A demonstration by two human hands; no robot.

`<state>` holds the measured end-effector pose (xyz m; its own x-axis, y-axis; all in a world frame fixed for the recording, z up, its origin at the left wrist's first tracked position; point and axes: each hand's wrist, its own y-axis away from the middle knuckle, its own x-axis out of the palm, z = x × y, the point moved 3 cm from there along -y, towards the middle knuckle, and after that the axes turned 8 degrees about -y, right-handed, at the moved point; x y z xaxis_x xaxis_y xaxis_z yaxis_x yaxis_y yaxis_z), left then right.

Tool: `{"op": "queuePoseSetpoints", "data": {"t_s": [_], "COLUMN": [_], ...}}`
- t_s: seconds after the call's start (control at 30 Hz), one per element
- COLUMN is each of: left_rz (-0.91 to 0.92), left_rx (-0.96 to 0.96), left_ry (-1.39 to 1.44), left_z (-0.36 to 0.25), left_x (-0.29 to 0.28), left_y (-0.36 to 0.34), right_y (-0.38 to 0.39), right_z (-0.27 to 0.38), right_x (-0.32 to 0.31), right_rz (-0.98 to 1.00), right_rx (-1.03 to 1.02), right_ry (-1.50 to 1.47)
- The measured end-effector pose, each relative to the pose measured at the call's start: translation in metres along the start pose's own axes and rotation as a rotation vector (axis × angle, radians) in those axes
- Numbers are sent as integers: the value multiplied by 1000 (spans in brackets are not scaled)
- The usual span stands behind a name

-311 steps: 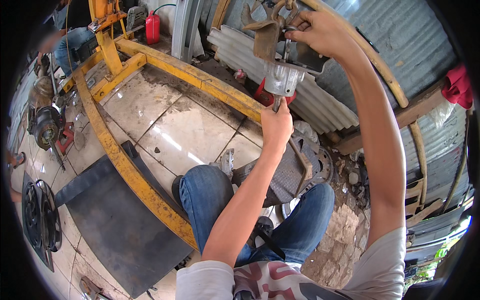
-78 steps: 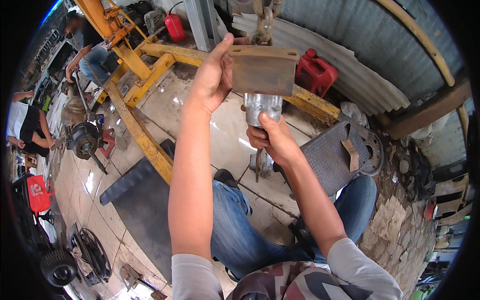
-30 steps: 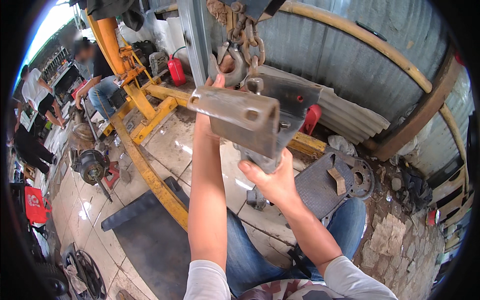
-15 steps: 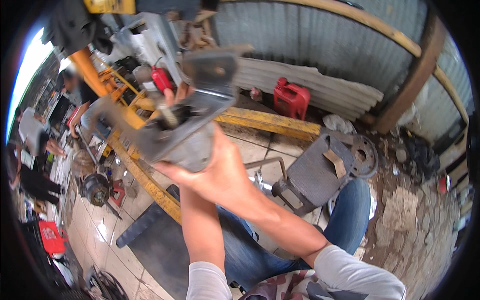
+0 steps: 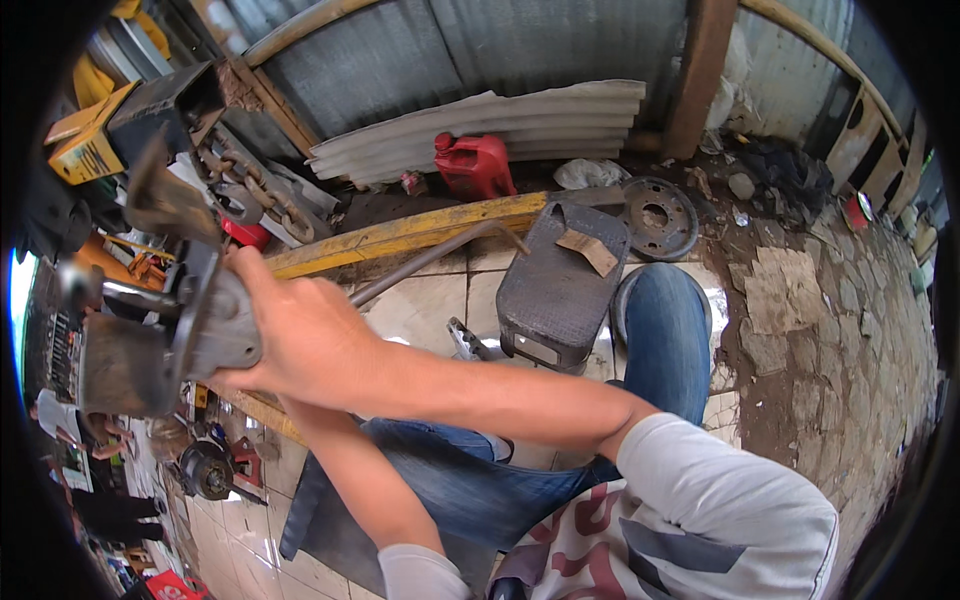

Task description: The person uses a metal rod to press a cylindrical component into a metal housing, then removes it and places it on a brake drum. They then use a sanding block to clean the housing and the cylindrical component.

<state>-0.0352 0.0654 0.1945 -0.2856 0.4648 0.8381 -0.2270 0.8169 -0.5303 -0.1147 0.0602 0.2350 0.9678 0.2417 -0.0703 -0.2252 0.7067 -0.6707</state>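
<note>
At the left of the frame, your right hand (image 5: pixel 300 335) is closed around a heavy grey metal part (image 5: pixel 175 330), gripping its flanged end and keeping it lifted off the ground, close to your head. Your left forearm goes up under the right one toward the same part, but your left hand is hidden behind it, so I cannot tell if it is gripping or only supporting. A rusty chain (image 5: pixel 250 195) hangs just above the part; whether it is joined to it I cannot say.

As a judgement: the part is up in your hands and not yet set down or fixed anywhere, so the lifting seems done and the placing or fitting is what remains.

You are sitting, in blue jeans, over a pale tiled floor (image 5: pixel 430 300) with dirt on it. A yellow steel beam (image 5: pixel 420 230) crosses the floor in the middle, and a thin metal rod lies over it. A dark ribbed metal plate (image 5: pixel 560 275) stands just beside your knee, a round rusty disc (image 5: pixel 660 215) is near it at upper right, and a red canister (image 5: pixel 475 165) stands by stacked corrugated sheets (image 5: pixel 500 120). Behind is a corrugated metal wall. At the right, the ground is rough stone paving (image 5: pixel 830 330). At lower left other people are working.
</note>
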Motion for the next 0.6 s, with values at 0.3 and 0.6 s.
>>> {"op": "queuePoseSetpoints", "data": {"t_s": [0.3,0.6], "left_rz": [624,1031], "left_rx": [-682,-424], "left_ry": [-2084,-2398], "left_z": [70,245], "left_x": [-143,-132], "left_y": [57,213], "right_y": [-30,-46], "right_z": [-44,-41], "right_x": [-82,-144], "right_rz": [-52,-269], "right_rx": [-37,-202], "right_ry": [172,44]}}
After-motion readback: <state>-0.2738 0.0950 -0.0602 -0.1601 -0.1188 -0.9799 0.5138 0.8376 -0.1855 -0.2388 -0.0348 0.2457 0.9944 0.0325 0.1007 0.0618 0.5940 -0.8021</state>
